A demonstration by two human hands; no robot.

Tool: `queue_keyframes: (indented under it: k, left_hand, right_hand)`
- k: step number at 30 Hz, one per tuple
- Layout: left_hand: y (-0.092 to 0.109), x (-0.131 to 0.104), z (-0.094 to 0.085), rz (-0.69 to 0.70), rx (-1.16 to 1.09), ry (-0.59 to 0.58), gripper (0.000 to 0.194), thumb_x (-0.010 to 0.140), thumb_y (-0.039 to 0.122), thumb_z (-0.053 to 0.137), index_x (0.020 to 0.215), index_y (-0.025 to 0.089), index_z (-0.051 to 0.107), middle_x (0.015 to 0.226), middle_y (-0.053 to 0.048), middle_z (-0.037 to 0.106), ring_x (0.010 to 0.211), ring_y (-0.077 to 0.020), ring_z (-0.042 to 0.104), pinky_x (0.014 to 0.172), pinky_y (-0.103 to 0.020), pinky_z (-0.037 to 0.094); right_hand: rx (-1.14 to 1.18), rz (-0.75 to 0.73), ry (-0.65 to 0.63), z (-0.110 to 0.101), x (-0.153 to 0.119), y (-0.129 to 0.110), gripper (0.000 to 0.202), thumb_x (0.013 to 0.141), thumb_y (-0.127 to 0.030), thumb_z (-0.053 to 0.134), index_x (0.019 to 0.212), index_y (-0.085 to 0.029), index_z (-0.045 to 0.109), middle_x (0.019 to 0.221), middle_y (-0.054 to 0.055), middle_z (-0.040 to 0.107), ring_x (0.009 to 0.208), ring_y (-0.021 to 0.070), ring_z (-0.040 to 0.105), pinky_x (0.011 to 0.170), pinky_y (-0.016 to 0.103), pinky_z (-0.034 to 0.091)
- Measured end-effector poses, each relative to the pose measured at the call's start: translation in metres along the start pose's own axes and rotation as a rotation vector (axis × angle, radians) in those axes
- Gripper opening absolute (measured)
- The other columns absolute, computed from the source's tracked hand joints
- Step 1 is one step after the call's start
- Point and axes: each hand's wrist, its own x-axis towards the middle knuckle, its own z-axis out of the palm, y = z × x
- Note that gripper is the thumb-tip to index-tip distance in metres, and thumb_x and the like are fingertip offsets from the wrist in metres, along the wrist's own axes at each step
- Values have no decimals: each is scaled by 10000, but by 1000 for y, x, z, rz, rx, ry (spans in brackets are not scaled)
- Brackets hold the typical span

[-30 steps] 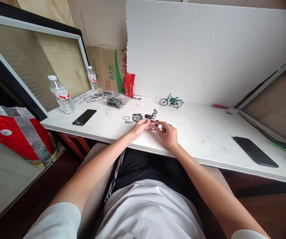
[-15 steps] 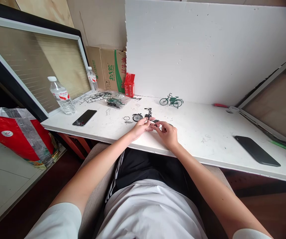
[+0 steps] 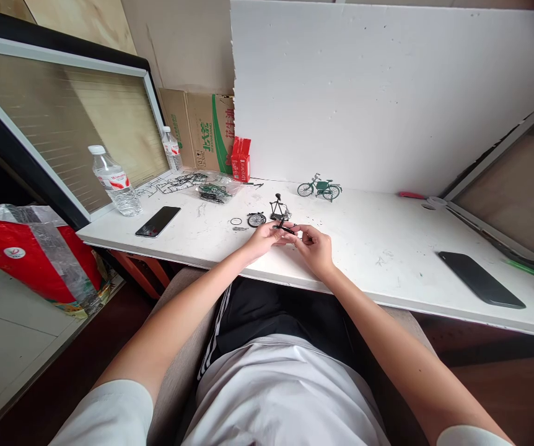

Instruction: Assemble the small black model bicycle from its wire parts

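My left hand (image 3: 261, 241) is closed on a small black model bicycle frame (image 3: 278, 208), whose saddle points up and away from me. My right hand (image 3: 315, 249) pinches the near end of the same frame, thumb against fingers. Part of the frame is hidden behind the fingers. Left of it on the table lie a black spoked wheel (image 3: 256, 219), a thin black ring (image 3: 236, 221) and a small grey wire-like part (image 3: 240, 229). Farther back stands a complete green model bicycle (image 3: 321, 187).
On the white table (image 3: 211, 241) are a dark phone (image 3: 158, 221), a bag of green parts (image 3: 215, 191), black part sprues (image 3: 183, 181), a water bottle (image 3: 117, 183), a red box (image 3: 241, 160) and a black slab-like object (image 3: 481, 279). A white board (image 3: 364, 93) rises behind.
The bicycle frame has turned in my hands, so its saddle now shows upright above my fingers. Both hands stay in almost the same place; the loose parts have not moved.
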Motion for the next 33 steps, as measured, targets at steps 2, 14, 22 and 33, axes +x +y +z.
queue_keyframes:
  k: [2,14,22,33]
  left_hand:
    - [-1,0,0,-5,10,7,446,856,408,853,1195,138,754,1167,-150,761,1092,-270,721,1078,-482,532]
    - [-1,1,-3,-30,54,10,382,795,294,862,1137,143,782,1088,-123,768,960,-226,697,935,-374,525]
    - [3,-1,-3,-12,161,-42,507,807,503,863,1097,95,785,994,-125,759,890,-196,656,876,-337,488]
    - [9,-3,4,-8,120,-46,484,785,488,884,1091,119,819,1094,-135,770,952,-205,652,857,-331,472]
  right_hand:
    - [-8,-6,4,0,-1,-1,454,955,-630,654,1022,-199,781,574,-51,402,537,129,340,552,270,350]
    - [-31,-86,28,2,-1,1,376,997,-551,639,1050,-208,782,570,-53,418,534,133,354,579,276,367]
    - [36,3,52,2,1,2,386,925,-578,734,984,-199,776,575,-70,353,547,120,320,570,275,339]
    - [96,2,77,3,1,4,248,953,-426,715,998,-199,804,571,-71,356,548,114,315,572,279,324]
